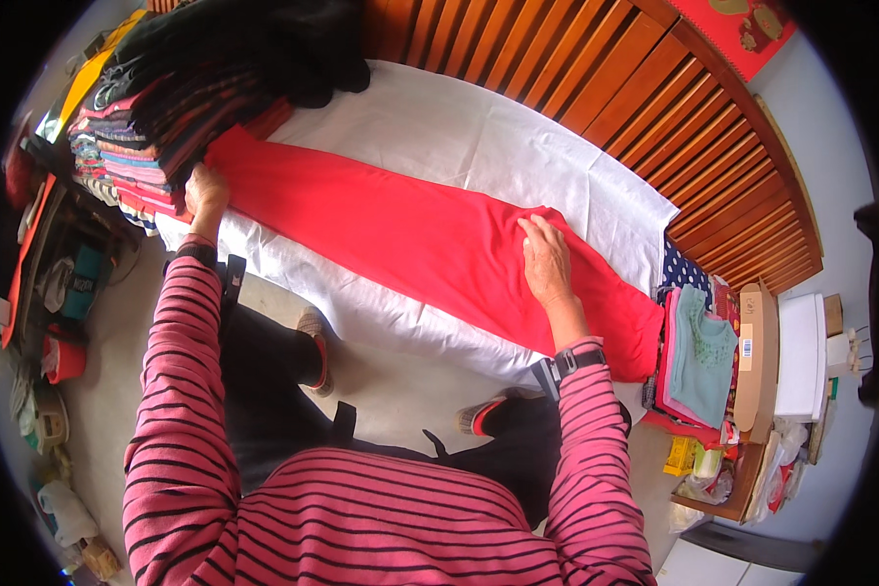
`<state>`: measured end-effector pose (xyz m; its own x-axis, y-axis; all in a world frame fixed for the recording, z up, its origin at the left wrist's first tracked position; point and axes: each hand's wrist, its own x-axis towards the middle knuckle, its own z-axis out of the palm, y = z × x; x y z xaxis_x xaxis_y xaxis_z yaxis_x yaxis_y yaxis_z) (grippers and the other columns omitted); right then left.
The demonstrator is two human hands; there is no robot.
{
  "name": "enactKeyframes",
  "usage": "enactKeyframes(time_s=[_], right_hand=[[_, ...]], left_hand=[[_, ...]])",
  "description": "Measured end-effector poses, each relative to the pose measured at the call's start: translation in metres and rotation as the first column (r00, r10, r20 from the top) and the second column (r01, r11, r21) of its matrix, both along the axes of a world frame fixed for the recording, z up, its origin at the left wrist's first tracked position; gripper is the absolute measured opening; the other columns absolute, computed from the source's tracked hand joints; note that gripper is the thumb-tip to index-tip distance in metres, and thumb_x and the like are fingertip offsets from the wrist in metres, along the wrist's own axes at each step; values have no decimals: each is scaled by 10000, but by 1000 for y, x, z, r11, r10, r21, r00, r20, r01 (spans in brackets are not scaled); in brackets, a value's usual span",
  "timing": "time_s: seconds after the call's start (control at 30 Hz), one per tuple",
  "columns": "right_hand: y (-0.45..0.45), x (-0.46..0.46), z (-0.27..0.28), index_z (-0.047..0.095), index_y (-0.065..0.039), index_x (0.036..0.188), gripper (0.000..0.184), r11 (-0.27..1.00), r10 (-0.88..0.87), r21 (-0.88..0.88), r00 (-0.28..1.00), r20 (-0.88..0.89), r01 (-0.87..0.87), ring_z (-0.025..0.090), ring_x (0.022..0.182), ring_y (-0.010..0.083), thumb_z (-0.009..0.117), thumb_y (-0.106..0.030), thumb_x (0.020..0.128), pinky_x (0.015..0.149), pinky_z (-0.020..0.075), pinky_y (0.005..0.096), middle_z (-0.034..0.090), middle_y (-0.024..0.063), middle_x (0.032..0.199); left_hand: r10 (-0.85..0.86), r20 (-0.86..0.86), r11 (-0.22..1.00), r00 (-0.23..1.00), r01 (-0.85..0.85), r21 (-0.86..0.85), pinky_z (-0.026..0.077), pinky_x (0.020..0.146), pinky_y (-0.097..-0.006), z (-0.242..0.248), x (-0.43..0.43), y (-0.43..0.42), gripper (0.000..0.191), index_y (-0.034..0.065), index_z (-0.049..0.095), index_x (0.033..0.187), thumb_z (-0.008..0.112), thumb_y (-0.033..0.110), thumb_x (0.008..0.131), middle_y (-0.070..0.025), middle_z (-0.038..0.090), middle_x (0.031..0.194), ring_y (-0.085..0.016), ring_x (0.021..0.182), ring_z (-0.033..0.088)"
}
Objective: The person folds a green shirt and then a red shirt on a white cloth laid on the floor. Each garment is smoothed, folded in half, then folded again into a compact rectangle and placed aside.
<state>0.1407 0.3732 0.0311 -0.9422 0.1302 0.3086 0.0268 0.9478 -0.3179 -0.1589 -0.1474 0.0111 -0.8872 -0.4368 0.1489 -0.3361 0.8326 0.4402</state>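
Note:
A long red garment lies stretched across a white sheet, creased towards its right part. It looks like trousers laid lengthwise, though the exact kind is not certain. At its left end my left hand is curled on the near corner, gripping the fabric; the fingertips are hidden. My right hand rests palm down on the red fabric right of the middle, fingers extended and holding nothing. Tall stacks of folded clothes stand right beside my left hand.
Dark clothes are heaped at the back left. A slatted wooden headboard borders the far side. At the right are a folded pale green top on other clothes and a cardboard box. A red bin stands on the floor at left.

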Motion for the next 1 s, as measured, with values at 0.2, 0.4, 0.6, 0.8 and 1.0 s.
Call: enactKeyframes(time_s=[0.2,0.4,0.6,0.8,1.0], right_hand=[[22,-20,-9,442,-243,1464,513,938,-347,120,869,353,326,306,1436,330,476,-460,1000,1106,197,723,361,95,1550],[36,-25,-25,357,-272,1514,561,921,-383,198,868,316,334,275,1455,347,434,-504,1009,1105,190,722,290,102,1584],[30,-22,-14,385,-179,1483,540,909,-398,207,900,178,361,322,1425,342,528,-339,987,1101,247,673,338,134,1542],[0,-8,-20,512,-39,1321,464,1000,-6,-28,996,87,8,451,1292,334,633,-230,916,1074,347,550,488,143,1398],[3,3,-28,343,-148,1519,755,975,-188,160,951,246,152,292,1447,328,551,-573,931,1158,199,611,311,116,1585]], left_hand=[[-6,29,997,1000,8,-71,522,928,-507,1,2,2,342,113,598,1209,534,344,966,-233,671,1184,-422,1130,635],[-5,57,995,998,11,-100,527,918,-506,2,2,2,322,108,589,1202,515,328,979,-235,676,1168,-420,1116,641],[-25,37,994,999,28,-101,525,917,-507,2,0,-1,331,110,579,1208,497,342,987,-219,673,1184,-411,1121,640],[-41,37,994,998,44,-103,526,918,-503,-2,-2,-4,325,107,599,1196,490,330,986,-221,673,1184,-405,1124,640],[-46,40,995,998,50,-89,518,930,-507,-5,-6,-10,360,112,595,1223,488,358,982,-223,667,1197,-413,1138,629]])
